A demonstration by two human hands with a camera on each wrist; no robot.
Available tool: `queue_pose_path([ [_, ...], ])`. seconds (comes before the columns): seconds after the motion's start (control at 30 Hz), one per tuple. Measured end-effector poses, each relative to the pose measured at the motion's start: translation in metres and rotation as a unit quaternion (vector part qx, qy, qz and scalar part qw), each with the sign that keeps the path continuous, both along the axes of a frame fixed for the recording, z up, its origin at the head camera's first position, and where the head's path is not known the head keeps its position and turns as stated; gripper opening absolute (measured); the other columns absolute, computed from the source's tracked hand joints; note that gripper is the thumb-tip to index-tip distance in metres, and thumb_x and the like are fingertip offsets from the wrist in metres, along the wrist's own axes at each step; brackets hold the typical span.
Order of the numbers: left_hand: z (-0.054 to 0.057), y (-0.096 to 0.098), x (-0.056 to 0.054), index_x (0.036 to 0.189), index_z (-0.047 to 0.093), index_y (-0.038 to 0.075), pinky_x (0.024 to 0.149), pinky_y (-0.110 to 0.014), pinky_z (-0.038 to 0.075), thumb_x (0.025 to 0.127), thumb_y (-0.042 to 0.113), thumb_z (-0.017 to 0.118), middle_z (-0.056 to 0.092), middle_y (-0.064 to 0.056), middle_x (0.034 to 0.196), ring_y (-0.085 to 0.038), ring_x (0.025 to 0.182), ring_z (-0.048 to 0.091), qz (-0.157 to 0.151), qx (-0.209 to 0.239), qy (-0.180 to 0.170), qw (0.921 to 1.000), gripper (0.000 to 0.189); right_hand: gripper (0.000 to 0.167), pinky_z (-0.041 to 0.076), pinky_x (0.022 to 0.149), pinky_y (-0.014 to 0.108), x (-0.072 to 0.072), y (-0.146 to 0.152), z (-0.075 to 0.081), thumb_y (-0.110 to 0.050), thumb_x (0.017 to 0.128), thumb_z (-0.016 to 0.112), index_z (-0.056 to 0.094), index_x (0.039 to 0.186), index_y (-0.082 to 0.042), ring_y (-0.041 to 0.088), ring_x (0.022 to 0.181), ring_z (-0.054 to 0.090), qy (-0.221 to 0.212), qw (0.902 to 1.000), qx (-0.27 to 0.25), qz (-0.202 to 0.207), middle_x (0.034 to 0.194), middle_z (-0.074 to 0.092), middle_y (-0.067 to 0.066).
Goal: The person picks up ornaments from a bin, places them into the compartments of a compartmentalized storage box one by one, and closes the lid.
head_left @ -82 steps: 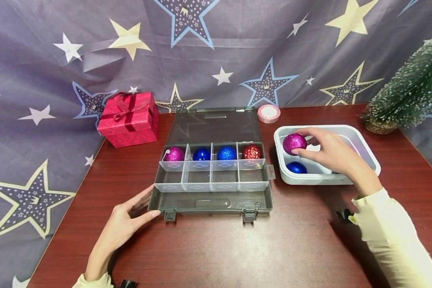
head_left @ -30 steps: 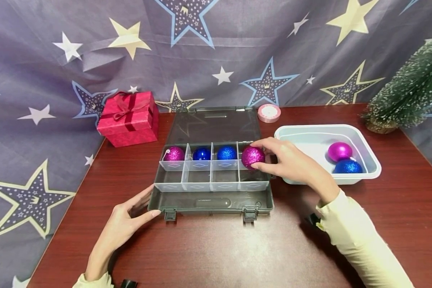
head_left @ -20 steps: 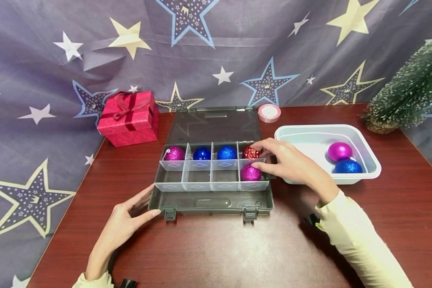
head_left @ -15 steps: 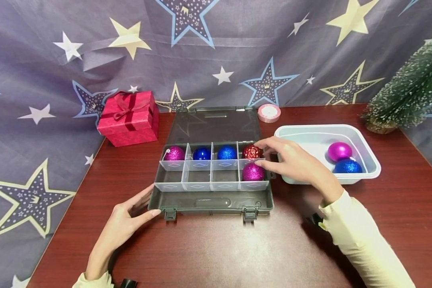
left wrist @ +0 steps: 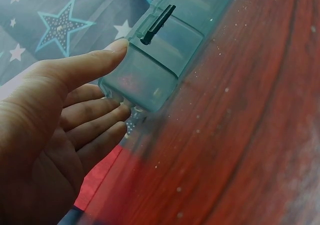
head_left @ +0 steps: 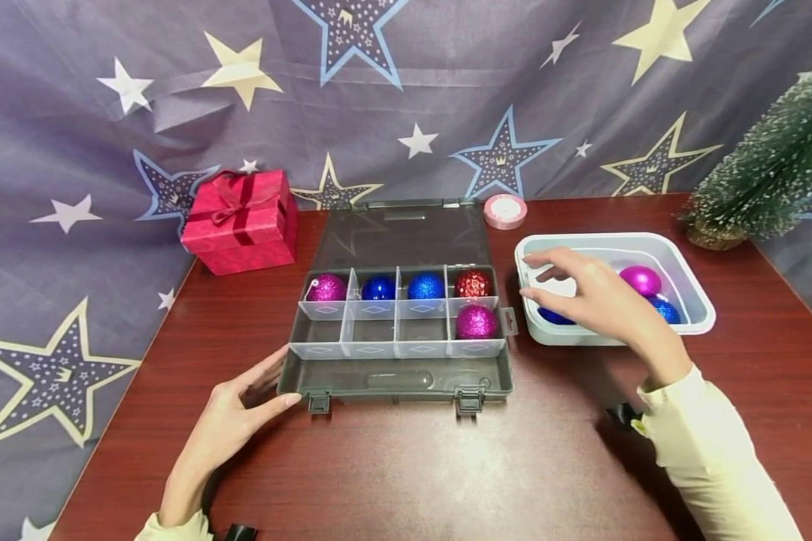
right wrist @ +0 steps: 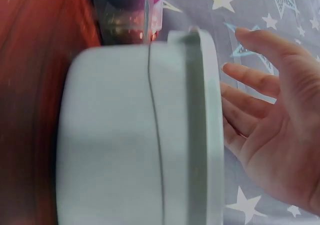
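My left hand (head_left: 226, 421) rests at the near left corner of an open grey compartment box (head_left: 338, 376), fingers straight along its side, thumb at the front edge. Four compartments in the back row hold a purple glitter ball (head_left: 328, 288), a shiny blue ball (head_left: 379, 288), a blue glitter ball (head_left: 426, 285) and a red ball (head_left: 473, 284). In front of the red one sits another purple glitter bauble (head_left: 477, 321). My right hand (head_left: 602, 297) hovers over a pale tub (head_left: 704, 323), thumb and fingers apart, nothing between them. The tub holds a magenta ball (head_left: 641, 280) and blue balls (head_left: 553, 316), partly hidden.
A red gift box (head_left: 243, 225) stands at the back left. Behind the compartment box's raised lid (head_left: 406, 233) lies a pink ribbon roll (head_left: 505, 212). A small frosted tree (head_left: 771, 165) stands at the back right, before a star-patterned cloth (head_left: 406, 105).
My right hand carried the purple glitter ball from the tub into the front right compartment, let it go, and moved back right over the tub. The left hand stayed in place.
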State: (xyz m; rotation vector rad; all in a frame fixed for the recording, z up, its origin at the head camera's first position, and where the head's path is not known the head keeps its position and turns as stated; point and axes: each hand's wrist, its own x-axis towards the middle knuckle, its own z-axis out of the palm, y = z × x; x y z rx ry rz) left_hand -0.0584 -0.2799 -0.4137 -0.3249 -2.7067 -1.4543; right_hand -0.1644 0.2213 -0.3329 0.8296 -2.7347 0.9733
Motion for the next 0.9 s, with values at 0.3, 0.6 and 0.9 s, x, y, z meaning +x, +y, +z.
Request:
queue_pose_path([
  [0.3,-0.001,0.000,0.002,0.152,0.055,0.019,0.096,-0.013,0.047,0.090,0.014,0.083,0.066,-0.009,0.136,-0.005,0.119,0.064,-0.003,0.004,-0.001,1.0000,0.068,0.042,0.053,0.089,0.056,0.002,0.028,-0.006,-0.022,0.096,0.077,0.065,0.131,-0.004,0.034,0.106,0.069,-0.021,0.9993,0.024,-0.022,0.121,0.070,0.017],
  [0.6,0.002,-0.001,0.001,0.153,0.054,0.026,0.096,-0.012,0.047,0.091,0.018,0.083,0.064,-0.006,0.138,-0.005,0.120,0.063,0.002,0.003,-0.018,0.9998,0.068,0.042,0.055,0.089,0.054,-0.001,0.044,-0.017,-0.022,0.094,0.079,0.065,0.128,0.000,0.032,0.106,0.070,-0.076,0.9958,0.048,-0.018,0.117,0.072,0.017],
  [0.9,0.001,-0.001,0.000,0.152,0.055,0.023,0.097,-0.013,0.047,0.091,0.016,0.083,0.065,-0.006,0.137,-0.006,0.120,0.064,0.000,0.013,-0.012,0.9998,0.068,0.047,0.054,0.092,0.056,-0.003,0.047,-0.019,-0.029,0.094,0.079,0.065,0.130,-0.002,0.033,0.109,0.069,-0.125,0.9897,0.065,-0.024,0.118,0.072,0.017],
])
